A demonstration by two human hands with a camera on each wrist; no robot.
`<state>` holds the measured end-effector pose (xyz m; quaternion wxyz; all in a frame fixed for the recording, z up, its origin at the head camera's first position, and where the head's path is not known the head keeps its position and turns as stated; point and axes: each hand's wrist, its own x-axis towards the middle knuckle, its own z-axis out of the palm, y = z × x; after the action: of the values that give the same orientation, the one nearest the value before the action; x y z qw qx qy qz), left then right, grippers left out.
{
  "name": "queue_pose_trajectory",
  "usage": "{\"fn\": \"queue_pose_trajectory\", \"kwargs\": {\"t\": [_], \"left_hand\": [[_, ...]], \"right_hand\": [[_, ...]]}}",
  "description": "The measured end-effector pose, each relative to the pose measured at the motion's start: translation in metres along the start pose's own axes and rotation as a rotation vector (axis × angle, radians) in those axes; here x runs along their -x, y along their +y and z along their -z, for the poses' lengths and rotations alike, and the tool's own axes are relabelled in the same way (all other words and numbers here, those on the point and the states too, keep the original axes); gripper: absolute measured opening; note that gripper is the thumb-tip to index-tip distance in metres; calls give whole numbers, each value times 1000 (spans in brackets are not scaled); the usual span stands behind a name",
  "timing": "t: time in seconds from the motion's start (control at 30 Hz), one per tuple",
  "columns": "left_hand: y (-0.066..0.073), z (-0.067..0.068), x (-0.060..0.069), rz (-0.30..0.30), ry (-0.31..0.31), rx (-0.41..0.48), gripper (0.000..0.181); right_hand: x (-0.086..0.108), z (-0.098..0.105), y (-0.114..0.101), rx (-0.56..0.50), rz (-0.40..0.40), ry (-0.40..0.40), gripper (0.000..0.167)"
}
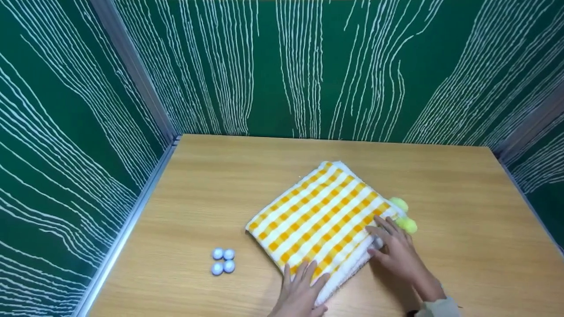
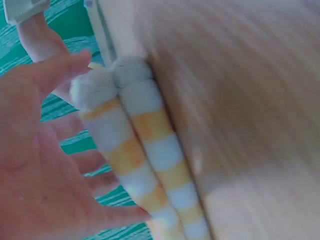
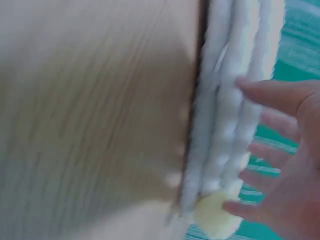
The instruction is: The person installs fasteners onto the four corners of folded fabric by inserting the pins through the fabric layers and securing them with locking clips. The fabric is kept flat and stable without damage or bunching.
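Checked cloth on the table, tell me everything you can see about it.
The cloth is yellow-orange and white checked on top, fluffy-looking and white along its right side, with pale green pompoms at its right corner. It is folded in layers and lies flat, turned diagonally, on the wooden table. The left hand rests on its near end; the right hand touches its right side.
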<state>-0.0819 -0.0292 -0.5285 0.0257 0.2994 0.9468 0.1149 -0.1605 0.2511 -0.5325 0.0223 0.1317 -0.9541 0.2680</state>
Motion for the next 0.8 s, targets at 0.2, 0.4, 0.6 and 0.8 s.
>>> {"fn": "queue_pose_trajectory", "kwargs": {"t": [0.2, 0.4, 0.6, 0.8], "left_hand": [[-14, -6, 2, -18, 2, 58, 68], [-27, -3, 2, 35, -47, 128, 68], [-40, 6, 3, 70, -52, 190, 66], [-51, 14, 2, 111, 5, 176, 65]], "right_hand": [[-2, -2, 7, 15, -43, -76, 51], [0, -5, 1, 46, -4, -38, 47], [10, -5, -8, 87, -40, -40, 48], [25, -10, -20, 89, -57, -1, 49]]}}
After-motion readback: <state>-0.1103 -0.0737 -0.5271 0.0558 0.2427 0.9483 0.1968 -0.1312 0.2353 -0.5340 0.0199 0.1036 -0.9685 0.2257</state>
